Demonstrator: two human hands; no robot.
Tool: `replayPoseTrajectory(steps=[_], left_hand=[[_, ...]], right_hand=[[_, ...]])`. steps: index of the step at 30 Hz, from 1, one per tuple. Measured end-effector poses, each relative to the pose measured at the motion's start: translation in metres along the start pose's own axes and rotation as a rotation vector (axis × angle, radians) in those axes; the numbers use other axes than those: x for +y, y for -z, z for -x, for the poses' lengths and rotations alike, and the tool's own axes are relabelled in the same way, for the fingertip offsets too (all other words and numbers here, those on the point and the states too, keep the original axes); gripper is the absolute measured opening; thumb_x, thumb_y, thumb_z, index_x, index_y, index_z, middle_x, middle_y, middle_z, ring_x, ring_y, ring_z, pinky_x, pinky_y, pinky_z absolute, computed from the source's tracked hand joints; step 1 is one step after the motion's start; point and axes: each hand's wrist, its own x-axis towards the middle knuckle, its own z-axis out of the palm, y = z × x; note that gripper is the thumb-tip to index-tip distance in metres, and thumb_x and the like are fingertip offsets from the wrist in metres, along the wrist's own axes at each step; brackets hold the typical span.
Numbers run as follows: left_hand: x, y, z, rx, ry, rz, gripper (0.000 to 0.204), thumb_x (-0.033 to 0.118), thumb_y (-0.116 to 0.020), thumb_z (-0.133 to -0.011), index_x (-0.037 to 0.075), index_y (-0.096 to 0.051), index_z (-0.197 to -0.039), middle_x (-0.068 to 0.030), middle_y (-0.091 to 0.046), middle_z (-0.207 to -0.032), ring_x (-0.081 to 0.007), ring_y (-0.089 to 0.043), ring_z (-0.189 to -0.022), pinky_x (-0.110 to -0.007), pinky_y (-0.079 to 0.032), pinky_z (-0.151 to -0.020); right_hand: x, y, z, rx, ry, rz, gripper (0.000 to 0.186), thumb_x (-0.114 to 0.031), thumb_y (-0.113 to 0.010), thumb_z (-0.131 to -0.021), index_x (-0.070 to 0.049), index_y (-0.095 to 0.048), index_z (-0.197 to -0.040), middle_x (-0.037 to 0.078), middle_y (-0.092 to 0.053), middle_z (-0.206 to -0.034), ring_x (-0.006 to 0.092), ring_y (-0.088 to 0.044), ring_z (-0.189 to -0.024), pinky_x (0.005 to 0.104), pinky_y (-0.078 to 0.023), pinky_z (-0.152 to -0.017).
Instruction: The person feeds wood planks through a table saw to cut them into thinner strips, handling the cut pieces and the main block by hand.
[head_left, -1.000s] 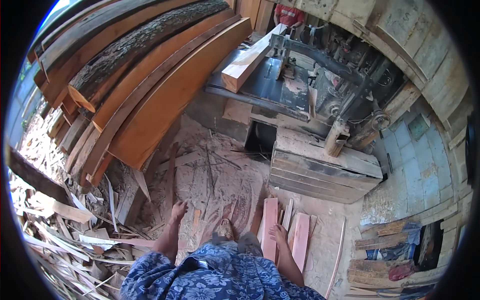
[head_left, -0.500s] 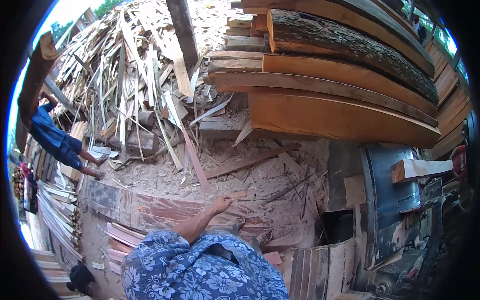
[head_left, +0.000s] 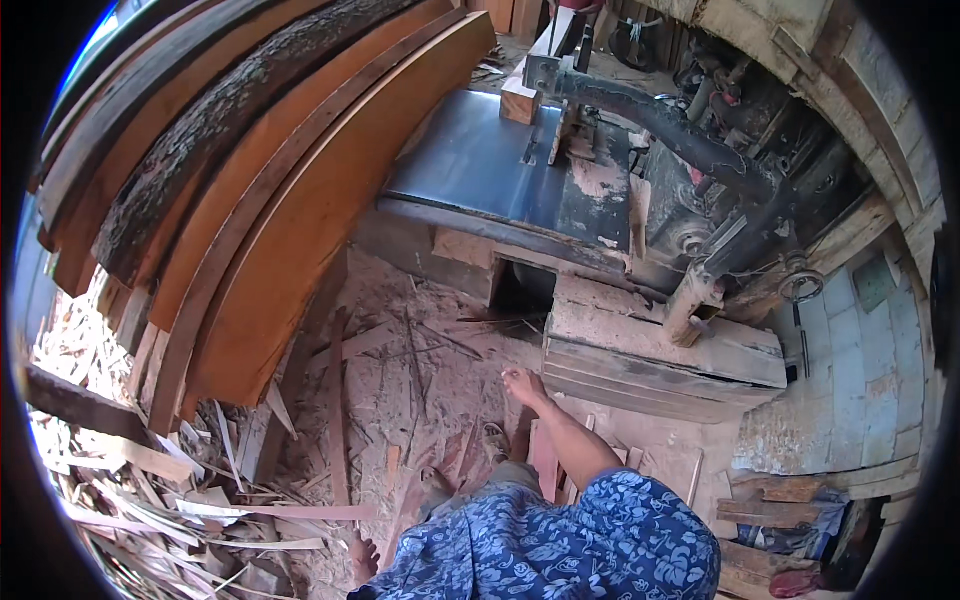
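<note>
My right hand (head_left: 525, 387) is in the air before my body, over the dusty ground, with its fingers loosely bent and nothing seen in it. Low on the left, my left hand (head_left: 364, 557) hangs with its fingers apart, beside the end of a pinkish wood strip (head_left: 310, 512). It looks apart from that strip. Ahead stands a dark metal saw table (head_left: 465, 165), beyond the reach of both hands. On it lies a squared timber (head_left: 519, 103), its far end near a person's red-clad part (head_left: 578, 5) at the top edge.
Thick orange-brown planks (head_left: 290, 255) are stacked on the left. Wood offcuts (head_left: 130, 500) litter the ground below them. A dark opening (head_left: 523, 288) lies under the table, beside a sawdust-covered timber stack (head_left: 650, 365). A machine arm with a handwheel (head_left: 801, 286) stands at right.
My view has swung to the right, bringing the saw table from the right side to straight ahead. The plank stack is now on the left. Both my hands now show.
</note>
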Motion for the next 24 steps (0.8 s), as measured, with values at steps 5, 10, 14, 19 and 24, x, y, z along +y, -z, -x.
replayPoseTrajectory(steps=[5,10,14,19,24], left_hand=[[0.129,-0.04,0.045,-0.11,-0.515,-0.074,0.049,0.041,-0.051,-0.085,0.005,-0.045,-0.118,-0.0039,-0.059,-0.085,-0.0102,-0.05,-0.067,-0.023,-0.038,-0.055],[0.19,-0.061,0.053,-0.335,-0.645,-0.251,0.044,0.038,-0.054,-0.084,0.003,-0.052,-0.111,-0.0048,-0.062,-0.086,-0.0096,-0.053,-0.07,-0.022,-0.039,-0.059],[0.184,-0.048,0.014,-0.317,-0.57,-0.445,0.047,0.038,-0.055,-0.083,0.003,-0.051,-0.114,-0.0077,-0.061,-0.088,-0.0127,-0.055,-0.069,-0.024,-0.04,-0.057],[0.191,-0.096,-0.011,-0.465,-0.497,-0.743,0.055,0.041,-0.051,-0.084,0.003,-0.044,-0.123,-0.013,-0.059,-0.103,-0.0237,-0.057,-0.09,-0.035,-0.043,-0.072],[0.224,-0.159,-0.002,-0.556,-0.619,-0.688,0.059,0.038,-0.055,-0.083,-0.005,-0.044,-0.12,-0.0168,-0.06,-0.098,-0.0214,-0.058,-0.087,-0.028,-0.046,-0.073]], right_hand=[[0.093,-0.052,0.111,-0.058,-0.257,0.408,0.031,-0.037,-0.051,-0.082,-0.008,-0.062,-0.085,0.0,-0.061,-0.066,0.0132,-0.056,-0.052,0.0286,-0.045,-0.046],[0.128,-0.08,0.25,-0.22,-0.547,0.468,0.041,-0.044,-0.045,-0.077,-0.009,-0.065,-0.087,0.014,-0.064,-0.085,0.0263,-0.062,-0.082,0.0373,-0.049,-0.072],[0.231,-0.122,0.289,-0.218,-0.325,0.489,0.042,-0.047,-0.049,-0.076,-0.012,-0.065,-0.094,0.011,-0.064,-0.091,0.027,-0.061,-0.087,0.0366,-0.047,-0.075],[0.177,-0.14,0.29,-0.09,-0.369,0.421,0.036,-0.042,-0.052,-0.077,-0.013,-0.066,-0.094,0.011,-0.064,-0.089,0.0277,-0.061,-0.084,0.0366,-0.047,-0.074],[0.174,-0.141,0.212,-0.031,-0.229,0.423,0.039,-0.043,-0.05,-0.078,-0.012,-0.064,-0.097,0.015,-0.063,-0.092,0.0308,-0.06,-0.085,0.0371,-0.046,-0.077]])
